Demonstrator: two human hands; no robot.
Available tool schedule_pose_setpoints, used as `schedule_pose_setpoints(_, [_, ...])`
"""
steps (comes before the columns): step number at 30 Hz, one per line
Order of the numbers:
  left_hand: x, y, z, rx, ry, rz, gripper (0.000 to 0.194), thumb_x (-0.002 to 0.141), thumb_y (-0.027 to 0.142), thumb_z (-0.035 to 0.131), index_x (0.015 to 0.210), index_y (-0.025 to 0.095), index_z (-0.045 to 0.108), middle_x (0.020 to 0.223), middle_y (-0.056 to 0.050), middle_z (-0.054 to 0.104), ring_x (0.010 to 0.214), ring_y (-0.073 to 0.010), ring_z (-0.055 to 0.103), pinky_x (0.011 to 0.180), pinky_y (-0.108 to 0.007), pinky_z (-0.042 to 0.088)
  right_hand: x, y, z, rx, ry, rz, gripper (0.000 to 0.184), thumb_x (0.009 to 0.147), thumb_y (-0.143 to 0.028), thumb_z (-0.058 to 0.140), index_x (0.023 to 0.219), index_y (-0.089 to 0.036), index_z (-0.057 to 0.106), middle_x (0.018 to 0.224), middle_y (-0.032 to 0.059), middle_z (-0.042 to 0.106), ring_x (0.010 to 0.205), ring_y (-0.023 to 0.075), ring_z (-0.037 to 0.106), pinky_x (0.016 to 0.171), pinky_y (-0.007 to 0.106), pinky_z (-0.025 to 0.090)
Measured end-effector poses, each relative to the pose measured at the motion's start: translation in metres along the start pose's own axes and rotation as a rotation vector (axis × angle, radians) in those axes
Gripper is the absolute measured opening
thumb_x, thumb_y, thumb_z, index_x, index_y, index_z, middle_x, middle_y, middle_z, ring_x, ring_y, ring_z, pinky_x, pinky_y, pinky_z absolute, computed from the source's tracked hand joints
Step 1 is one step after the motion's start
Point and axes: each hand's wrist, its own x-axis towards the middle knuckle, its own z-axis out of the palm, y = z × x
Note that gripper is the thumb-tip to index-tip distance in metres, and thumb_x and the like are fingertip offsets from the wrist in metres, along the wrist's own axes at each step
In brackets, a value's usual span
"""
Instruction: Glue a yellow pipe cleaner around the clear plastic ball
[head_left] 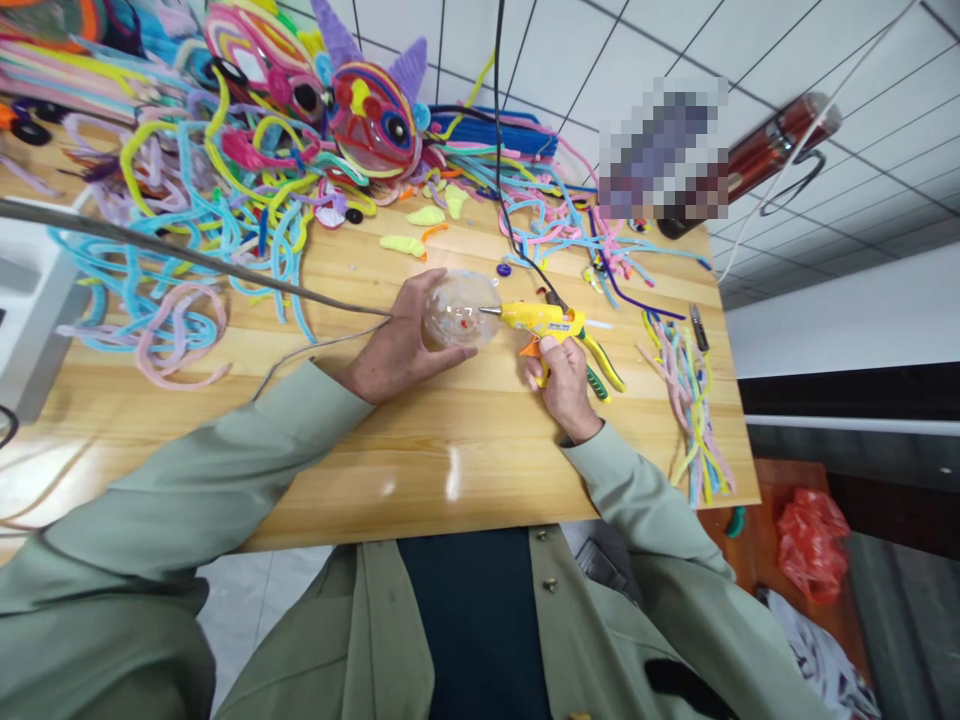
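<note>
Near the middle of the wooden table, my left hand [405, 345] curls round the left side of a clear plastic ball [459, 300]. A small red spot shows on or through the ball. My right hand [564, 385] grips the handle of a yellow hot glue gun [536, 319], with a finger by its orange trigger. The gun points left, and its metal nozzle meets the ball's right side; whether it touches I cannot tell. A white glue stick juts from its back end. Just behind my right hand lie green-and-yellow handled pliers [600, 362], their jaws hidden.
Tangled pipe cleaners [202, 230] cover the table's left and back. Decorated fish-like balls [375, 120] stand at the back. A pipe-cleaner bundle [694, 420] and a small cutter [699, 328] lie right. A red thermos [780, 150] stands back right. Cables [501, 130] cross the workspace.
</note>
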Motion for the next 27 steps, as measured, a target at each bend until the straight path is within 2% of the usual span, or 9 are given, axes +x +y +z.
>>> schedule_pose_setpoints(5, [0.000,0.001,-0.002,0.045,-0.017,0.021,0.107,0.100,0.078,0.087,0.178,0.024,0.037,0.179,-0.023,0.053,0.172,-0.0454,0.055,0.148,-0.065,0.046,0.001,-0.001,0.000,0.024,0.007,0.013,0.072,0.086,-0.086,0.093,0.074,-0.028,0.052,0.055,-0.0110,0.041,0.044,0.0087,0.038,0.043,0.023,0.037])
schedule_pose_setpoints(10, [0.003,0.004,-0.004,0.050,-0.037,0.039,0.108,0.102,0.074,0.087,0.181,0.022,0.037,0.181,-0.025,0.052,0.173,-0.0473,0.053,0.149,-0.066,0.043,0.005,-0.002,0.002,0.087,0.043,0.032,0.073,0.083,-0.087,0.094,0.076,-0.029,0.051,0.055,-0.0112,0.039,0.044,0.0101,0.036,0.041,0.024,0.036])
schedule_pose_setpoints(14, [0.004,0.007,-0.007,0.077,-0.060,0.074,0.105,0.104,0.072,0.085,0.183,0.021,0.038,0.183,-0.024,0.051,0.175,-0.0449,0.051,0.150,-0.062,0.042,0.006,-0.003,0.002,0.047,0.002,0.031,0.077,0.084,-0.089,0.092,0.072,-0.029,0.046,0.054,-0.0108,0.040,0.044,0.0094,0.035,0.043,0.024,0.037])
schedule_pose_setpoints(20, [0.005,0.009,-0.012,0.085,-0.111,0.122,0.104,0.107,0.067,0.082,0.187,0.022,0.032,0.184,-0.023,0.051,0.174,-0.0436,0.051,0.149,-0.062,0.044,0.004,-0.003,0.001,0.013,-0.023,0.017,0.071,0.088,-0.087,0.090,0.075,-0.028,0.052,0.055,-0.0115,0.041,0.043,0.0084,0.036,0.044,0.024,0.038])
schedule_pose_setpoints(25, [0.003,0.005,-0.012,0.052,-0.116,0.085,0.110,0.105,0.073,0.083,0.186,0.025,0.026,0.188,-0.024,0.043,0.176,-0.0451,0.048,0.149,-0.063,0.042,0.003,-0.003,0.000,-0.001,-0.017,0.024,0.073,0.086,-0.089,0.089,0.075,-0.028,0.053,0.054,-0.0116,0.041,0.043,0.0082,0.035,0.043,0.024,0.036])
schedule_pose_setpoints(27, [0.003,0.005,-0.011,0.027,-0.098,0.057,0.111,0.101,0.075,0.085,0.183,0.025,0.029,0.185,-0.023,0.044,0.174,-0.0451,0.050,0.148,-0.062,0.044,0.003,-0.004,-0.001,-0.004,-0.011,0.021,0.072,0.086,-0.089,0.090,0.075,-0.028,0.053,0.055,-0.0114,0.041,0.043,0.0082,0.036,0.043,0.024,0.036])
